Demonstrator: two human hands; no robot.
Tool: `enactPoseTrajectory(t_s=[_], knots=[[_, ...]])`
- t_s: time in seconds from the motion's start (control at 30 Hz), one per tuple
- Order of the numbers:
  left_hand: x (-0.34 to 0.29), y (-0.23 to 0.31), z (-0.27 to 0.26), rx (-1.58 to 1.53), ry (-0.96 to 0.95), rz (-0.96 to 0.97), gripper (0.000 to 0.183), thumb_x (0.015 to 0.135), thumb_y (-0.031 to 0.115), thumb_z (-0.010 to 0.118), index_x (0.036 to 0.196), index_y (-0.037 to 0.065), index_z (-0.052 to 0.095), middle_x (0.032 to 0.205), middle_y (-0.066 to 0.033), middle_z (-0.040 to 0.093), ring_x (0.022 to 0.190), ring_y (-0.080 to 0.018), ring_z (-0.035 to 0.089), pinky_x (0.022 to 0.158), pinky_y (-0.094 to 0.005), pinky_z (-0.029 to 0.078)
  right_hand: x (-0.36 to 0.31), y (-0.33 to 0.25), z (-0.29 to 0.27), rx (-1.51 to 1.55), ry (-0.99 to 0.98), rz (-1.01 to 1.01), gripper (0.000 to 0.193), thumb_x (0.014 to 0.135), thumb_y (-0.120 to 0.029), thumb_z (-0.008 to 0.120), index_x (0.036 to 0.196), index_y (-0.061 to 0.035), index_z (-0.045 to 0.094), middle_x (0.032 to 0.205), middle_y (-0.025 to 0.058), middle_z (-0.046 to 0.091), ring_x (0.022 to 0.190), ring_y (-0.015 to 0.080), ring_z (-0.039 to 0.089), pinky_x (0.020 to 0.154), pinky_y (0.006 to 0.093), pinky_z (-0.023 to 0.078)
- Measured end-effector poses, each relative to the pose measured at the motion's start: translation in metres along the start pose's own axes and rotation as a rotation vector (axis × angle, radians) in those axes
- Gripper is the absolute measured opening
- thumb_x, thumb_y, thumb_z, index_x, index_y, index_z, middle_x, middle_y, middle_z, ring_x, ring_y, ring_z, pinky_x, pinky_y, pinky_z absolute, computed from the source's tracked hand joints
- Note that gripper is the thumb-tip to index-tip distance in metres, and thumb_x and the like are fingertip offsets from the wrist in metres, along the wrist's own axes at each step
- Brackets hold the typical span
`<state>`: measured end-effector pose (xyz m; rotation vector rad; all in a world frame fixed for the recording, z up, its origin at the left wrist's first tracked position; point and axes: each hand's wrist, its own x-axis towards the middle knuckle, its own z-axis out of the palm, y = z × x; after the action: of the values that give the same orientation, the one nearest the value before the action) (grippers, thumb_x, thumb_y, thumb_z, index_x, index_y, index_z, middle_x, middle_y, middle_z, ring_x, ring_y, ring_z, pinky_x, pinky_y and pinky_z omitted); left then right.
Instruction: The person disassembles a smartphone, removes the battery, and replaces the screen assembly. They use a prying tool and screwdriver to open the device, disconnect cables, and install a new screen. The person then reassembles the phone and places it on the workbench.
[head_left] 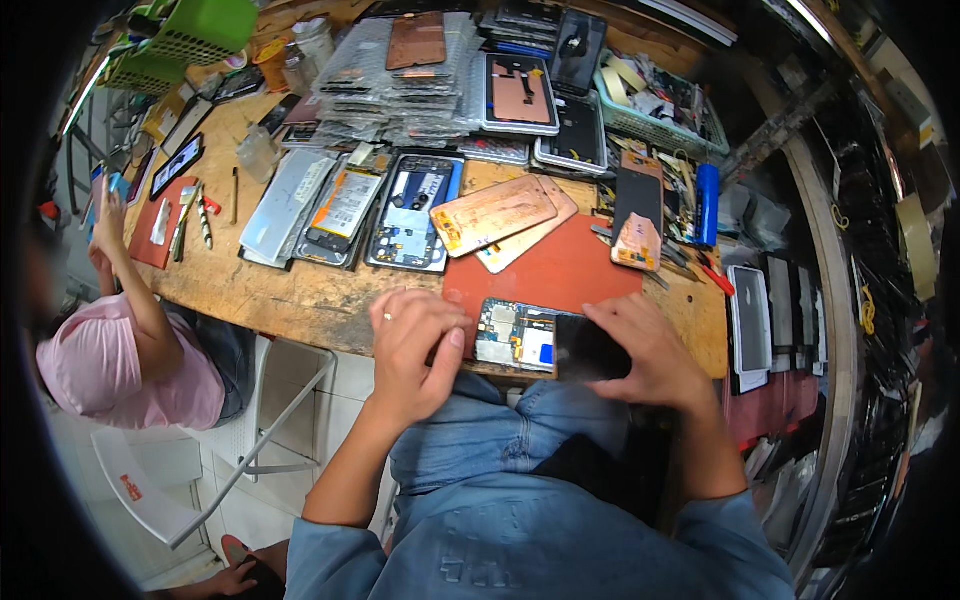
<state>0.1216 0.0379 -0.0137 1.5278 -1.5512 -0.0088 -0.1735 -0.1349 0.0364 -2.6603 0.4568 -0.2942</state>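
Observation:
An opened phone (500,350) lies lengthwise before me at the table's front edge, circuit board and metal shields exposed. Its right part is covered by, or continues as, a dark flat section (585,350); whether that is a separate panel I cannot tell. My left hand (415,335) is curled at the phone's left end, thumb near its edge. At the other end, my right hand (655,350) clasps the dark section between fingers above and thumb below. Under the phone, a reddish-brown mat (550,270) spreads out. Two copper-coloured phone panels (495,215) overlap on it.
Behind are another opened phone (410,205), a stack of bubble-wrapped packs (350,75) and a teal basket (655,125) of parts. Tweezers and a dark panel (640,195) lie right. A person in pink (140,350) sits left, beside a folding chair (265,440).

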Motion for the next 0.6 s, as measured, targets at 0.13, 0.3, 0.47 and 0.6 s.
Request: enactPoseTrajectory(t_s=[0.13,0.3,0.47,0.6], knots=[[-0.005,0.017,0.013,0.109,-0.094,0.096,0.021,0.091,0.014,0.075,0.111,0.012,0.078,0.116,-0.0028,0.077,0.119,-0.0279,0.066,0.117,-0.0504,0.036,-0.004,0.014,-0.014,0.057,-0.046,0.024,0.100,0.074,-0.021,0.098,0.163,-0.0072,0.054,0.139,0.0155,0.063,0.128,0.0385,0.060,0.113,0.0485,0.047],[0.000,0.024,0.027,0.147,-0.175,0.213,0.030,0.089,0.022,0.077,0.118,0.013,0.081,0.124,-0.0009,0.077,0.127,-0.0254,0.065,0.122,-0.0512,0.034,-0.014,0.007,-0.014,0.073,-0.022,0.073,0.099,0.076,-0.020,0.098,0.165,-0.0153,0.056,0.144,0.0123,0.062,0.130,0.0364,0.059,0.113,0.0492,0.044],[0.001,0.018,0.032,0.194,-0.222,0.310,0.028,0.088,0.025,0.077,0.113,0.013,0.083,0.124,-0.0003,0.077,0.129,-0.0248,0.065,0.122,-0.0516,0.036,-0.019,-0.003,-0.022,-0.025,0.018,0.079,0.091,0.075,-0.020,0.098,0.159,-0.0177,0.063,0.146,0.0120,0.062,0.132,0.0375,0.058,0.112,0.0508,0.044],[0.006,0.014,0.033,0.223,-0.230,0.368,0.029,0.086,0.024,0.077,0.112,0.013,0.082,0.122,0.0001,0.077,0.128,-0.0249,0.065,0.121,-0.0518,0.039,-0.022,0.008,-0.018,-0.029,0.002,0.094,0.089,0.075,-0.020,0.098,0.157,-0.0179,0.064,0.148,0.0124,0.062,0.134,0.0382,0.057,0.114,0.0514,0.044]])
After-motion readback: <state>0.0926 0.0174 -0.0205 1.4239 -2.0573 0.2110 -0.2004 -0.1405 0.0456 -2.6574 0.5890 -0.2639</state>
